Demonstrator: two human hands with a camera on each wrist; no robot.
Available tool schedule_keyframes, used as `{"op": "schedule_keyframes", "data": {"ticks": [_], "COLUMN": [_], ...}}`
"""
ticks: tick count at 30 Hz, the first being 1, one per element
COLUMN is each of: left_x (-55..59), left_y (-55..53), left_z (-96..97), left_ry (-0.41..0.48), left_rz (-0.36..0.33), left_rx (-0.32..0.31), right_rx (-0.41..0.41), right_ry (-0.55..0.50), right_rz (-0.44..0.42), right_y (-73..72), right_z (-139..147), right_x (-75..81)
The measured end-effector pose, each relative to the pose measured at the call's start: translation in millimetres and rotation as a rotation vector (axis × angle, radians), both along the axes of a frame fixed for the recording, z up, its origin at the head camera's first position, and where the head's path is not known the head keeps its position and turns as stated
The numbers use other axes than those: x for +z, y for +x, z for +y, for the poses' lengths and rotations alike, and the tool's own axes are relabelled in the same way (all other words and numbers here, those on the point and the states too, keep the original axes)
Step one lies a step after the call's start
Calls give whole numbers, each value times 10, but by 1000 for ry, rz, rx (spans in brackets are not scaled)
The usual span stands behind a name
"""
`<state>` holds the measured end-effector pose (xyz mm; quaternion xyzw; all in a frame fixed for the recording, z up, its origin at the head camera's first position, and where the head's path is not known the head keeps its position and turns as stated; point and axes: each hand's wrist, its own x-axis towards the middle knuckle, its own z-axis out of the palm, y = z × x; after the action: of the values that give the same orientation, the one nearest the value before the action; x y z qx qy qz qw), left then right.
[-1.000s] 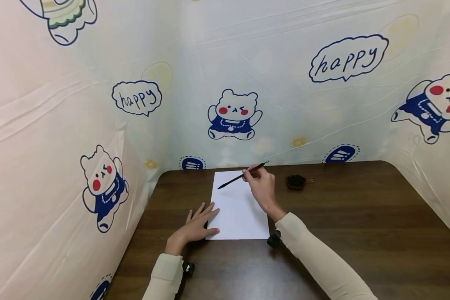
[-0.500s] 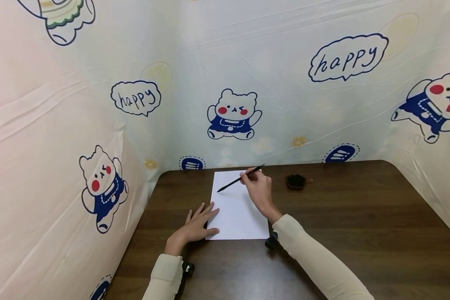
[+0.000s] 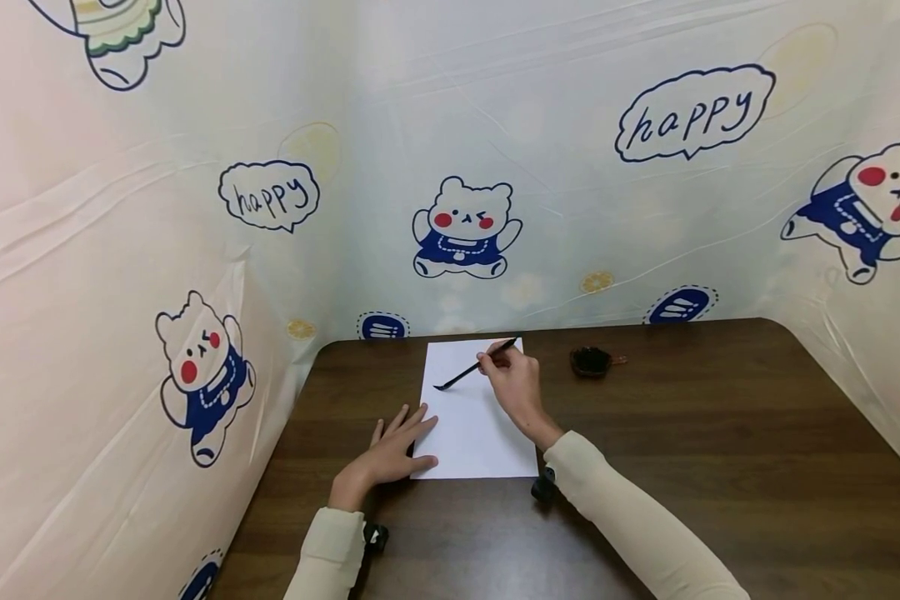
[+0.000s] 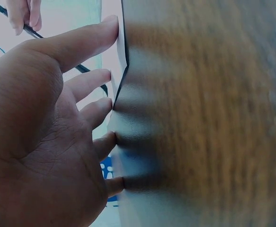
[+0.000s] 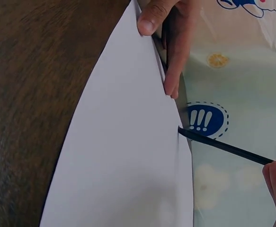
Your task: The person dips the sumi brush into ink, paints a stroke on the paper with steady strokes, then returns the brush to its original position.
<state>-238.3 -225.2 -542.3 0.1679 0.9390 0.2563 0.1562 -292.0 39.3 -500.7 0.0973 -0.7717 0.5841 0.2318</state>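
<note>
A sheet of white paper (image 3: 480, 442) lies on the brown table, with no marks that I can make out. My right hand (image 3: 516, 383) pinches a black ink brush (image 3: 465, 375) by its shaft. The brush slants down to the left, and its bent tip touches the paper's upper left part. In the right wrist view the tip of the brush (image 5: 223, 147) meets the sheet. My left hand (image 3: 386, 454) rests with spread fingers on the paper's left edge, partly on the table. The left wrist view shows its fingertips (image 4: 110, 26) down, thumb on the sheet.
A small dark dish (image 3: 591, 362) with black contents and a short reddish handle stands right of the paper. Behind the table (image 3: 705, 433) and at its sides hangs a pale curtain (image 3: 555, 167) printed with bears.
My right hand has moved slightly down and left with the brush. The brush tip has come down and now bends against the paper. My left hand has stayed in place.
</note>
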Motion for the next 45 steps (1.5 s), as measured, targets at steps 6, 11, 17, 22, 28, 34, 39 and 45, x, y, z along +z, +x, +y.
{"op": "schedule_keyframes", "data": {"ticks": [6,11,17,22,28,34,39,45], "left_x": [-10,71,159,144,156,160,173,170], "left_y": [5,25,53,60,53,60,73,78], "left_z": [-24,18,51,43,50,55,53,51], "left_ry": [41,-3,-17,-8,-9,-37,-33,-36], "left_rz": [23,-4,1,13,17,13,3,0], "left_rx": [-23,-6,-23,-30,-33,-39,-40,-27], "right_rx": [-2,-21,-38,-48,-58,-75,-111,-117], "right_ry": [68,102,123,136,141,151,159,166], "right_rz": [23,46,52,58,59,67,76,46], "right_y": [14,27,38,40,55,83,91,93], "right_z": [-7,-6,10,34,72,125,190,279], "right_x": [10,32,43,62,72,82,84,91]}}
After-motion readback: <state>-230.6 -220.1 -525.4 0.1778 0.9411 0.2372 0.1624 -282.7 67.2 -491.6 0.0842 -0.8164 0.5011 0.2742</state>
